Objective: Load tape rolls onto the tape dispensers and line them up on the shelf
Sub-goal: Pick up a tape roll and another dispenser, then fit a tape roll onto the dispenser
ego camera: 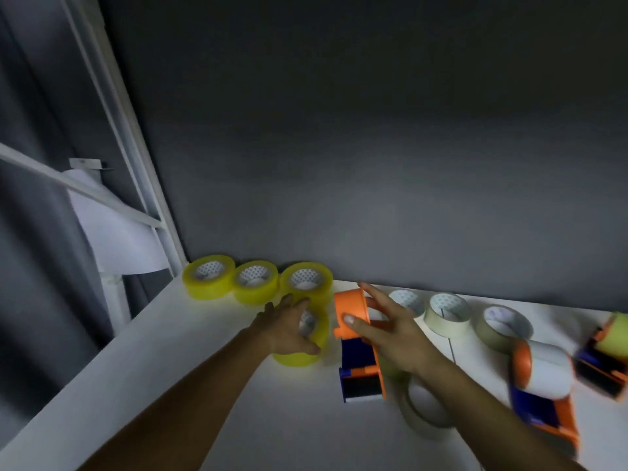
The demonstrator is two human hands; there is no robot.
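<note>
My left hand [289, 326] grips a yellow tape roll [307, 348] lying flat on the white shelf [190, 385]. My right hand [380, 326] holds an orange and blue tape dispenser [358, 362] by its round orange hub, thumb on the near side. Three more yellow rolls [253, 282] stand in a row at the back wall. Cream and beige rolls [447, 316] lie to the right. A dispenser loaded with a white roll [543, 379] lies at the right, and another dispenser with a yellow roll [608, 358] sits at the far right edge.
A pale roll [424, 407] lies on the shelf under my right forearm. A grey wall [373, 164] rises behind the shelf. A white metal rack frame [136, 171] and a white sheet [115, 229] stand to the left.
</note>
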